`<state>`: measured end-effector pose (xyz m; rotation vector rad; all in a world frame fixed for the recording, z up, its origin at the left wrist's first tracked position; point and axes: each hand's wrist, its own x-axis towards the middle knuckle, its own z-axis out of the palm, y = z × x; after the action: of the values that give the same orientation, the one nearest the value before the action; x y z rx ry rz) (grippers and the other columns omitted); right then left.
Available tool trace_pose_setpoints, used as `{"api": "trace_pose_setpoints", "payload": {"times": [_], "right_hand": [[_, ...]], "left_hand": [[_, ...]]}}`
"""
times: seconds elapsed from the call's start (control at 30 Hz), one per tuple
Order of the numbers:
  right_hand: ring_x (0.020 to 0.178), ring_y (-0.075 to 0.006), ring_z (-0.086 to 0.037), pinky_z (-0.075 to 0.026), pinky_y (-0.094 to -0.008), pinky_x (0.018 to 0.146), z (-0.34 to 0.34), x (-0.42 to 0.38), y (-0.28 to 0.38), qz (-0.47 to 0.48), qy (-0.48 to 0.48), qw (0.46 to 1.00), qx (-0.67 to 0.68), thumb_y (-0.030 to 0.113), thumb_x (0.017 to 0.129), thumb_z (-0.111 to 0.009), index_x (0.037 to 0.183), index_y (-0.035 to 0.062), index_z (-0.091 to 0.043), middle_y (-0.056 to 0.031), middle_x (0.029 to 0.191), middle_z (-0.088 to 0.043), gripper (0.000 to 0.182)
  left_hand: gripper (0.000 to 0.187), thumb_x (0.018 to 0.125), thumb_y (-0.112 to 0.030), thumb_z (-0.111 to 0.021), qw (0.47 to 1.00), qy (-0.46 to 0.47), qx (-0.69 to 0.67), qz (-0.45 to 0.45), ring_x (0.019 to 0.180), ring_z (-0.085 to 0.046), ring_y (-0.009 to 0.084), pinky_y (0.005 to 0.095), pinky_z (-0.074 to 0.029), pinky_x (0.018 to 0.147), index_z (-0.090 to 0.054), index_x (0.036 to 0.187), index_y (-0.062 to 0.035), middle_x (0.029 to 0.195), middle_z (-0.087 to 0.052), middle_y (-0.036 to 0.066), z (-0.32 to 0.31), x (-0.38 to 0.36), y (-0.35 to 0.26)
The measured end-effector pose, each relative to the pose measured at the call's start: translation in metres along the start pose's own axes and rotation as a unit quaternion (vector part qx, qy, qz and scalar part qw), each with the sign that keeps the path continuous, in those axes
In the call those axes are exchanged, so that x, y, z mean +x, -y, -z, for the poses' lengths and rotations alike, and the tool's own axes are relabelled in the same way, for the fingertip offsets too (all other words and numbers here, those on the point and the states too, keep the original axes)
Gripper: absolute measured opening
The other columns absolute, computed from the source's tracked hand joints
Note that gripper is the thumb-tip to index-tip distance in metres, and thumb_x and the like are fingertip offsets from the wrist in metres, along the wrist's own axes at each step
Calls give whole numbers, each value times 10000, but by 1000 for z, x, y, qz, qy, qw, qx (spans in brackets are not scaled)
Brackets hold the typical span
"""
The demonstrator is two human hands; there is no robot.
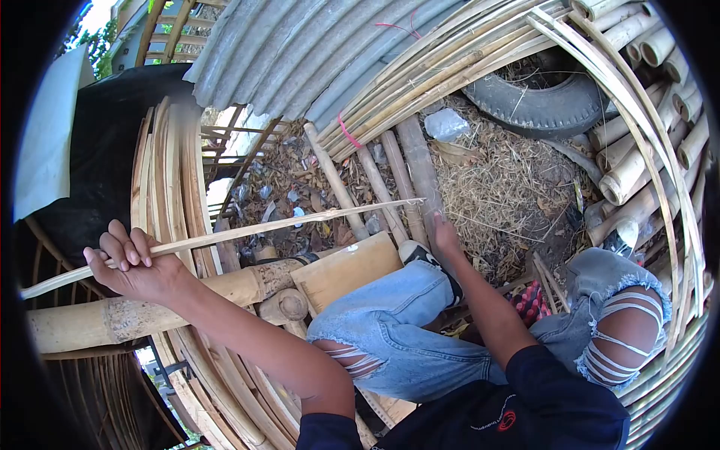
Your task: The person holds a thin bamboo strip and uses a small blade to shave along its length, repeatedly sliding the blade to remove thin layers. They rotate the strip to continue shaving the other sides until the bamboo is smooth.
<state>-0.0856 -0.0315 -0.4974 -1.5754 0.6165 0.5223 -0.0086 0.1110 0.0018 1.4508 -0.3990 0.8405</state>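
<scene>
A long, thin bamboo strip (300, 218) runs across the view from the far left to a tip above the ground litter. My left hand (133, 264) is closed around it near its left end, palm up. My right hand (447, 237) is lower than the strip's right tip and apart from it. Its fingers look curled, and what they hold, if anything, is hidden. Beside this hand lies a dark wooden plank (418, 161). A thick bamboo pole (202, 294) lies under my left forearm, with a flat wooden board (349, 271) near its right end.
Bundled bamboo strips (435, 64) lean at the back, tied with pink string (347, 131). More split strips (169, 180) stand at left. Corrugated metal sheets (285, 56), an old tire (540, 101) and stacked bamboo poles (626, 176) surround ground covered with dry straw (502, 184).
</scene>
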Motion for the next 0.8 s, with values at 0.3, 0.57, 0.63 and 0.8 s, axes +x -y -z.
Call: {"api": "trace_pose_setpoints", "payload": {"times": [0.3, 0.57, 0.63, 0.8], "right_hand": [[528, -268, -451, -334, -420, 548, -32, -12, -10, 20, 34, 997, 60, 491, 893, -370, 560, -45, -462, -157, 523, -446, 638], [610, -397, -493, -359, -450, 600, -27, -38, 64, 165, 31, 977, 129, 362, 934, -351, 678, -71, -502, -259, 634, -504, 525], [650, -419, -512, -368, -453, 616, -33, -47, 81, 263, 74, 953, 131, 316, 942, -346, 708, -70, -521, -270, 660, -512, 484], [720, -448, -533, -386, -473, 653, -55, -18, 54, 104, -10, 989, 104, 357, 942, -313, 721, -85, -540, -305, 690, -518, 544]], "left_hand": [[368, 825, -352, -602, 994, 17, 34, 103, 694, -428, 152, 293, -414, 669, -491, 1066, -99, 668, -408, 10, 3, -31, 49], [274, 858, -292, -587, 984, -75, 92, 129, 392, -353, 73, 214, -327, 398, -431, 718, -114, 479, -345, -16, -26, -43, 90], [322, 868, -235, -573, 982, -112, 108, 109, 334, -298, 52, 189, -247, 326, -383, 633, -124, 432, -316, -21, -40, -44, 89], [317, 871, -178, -544, 962, -174, 192, 86, 352, -286, 54, 205, -235, 331, -378, 612, -105, 446, -318, -18, -43, -42, 96]]}}
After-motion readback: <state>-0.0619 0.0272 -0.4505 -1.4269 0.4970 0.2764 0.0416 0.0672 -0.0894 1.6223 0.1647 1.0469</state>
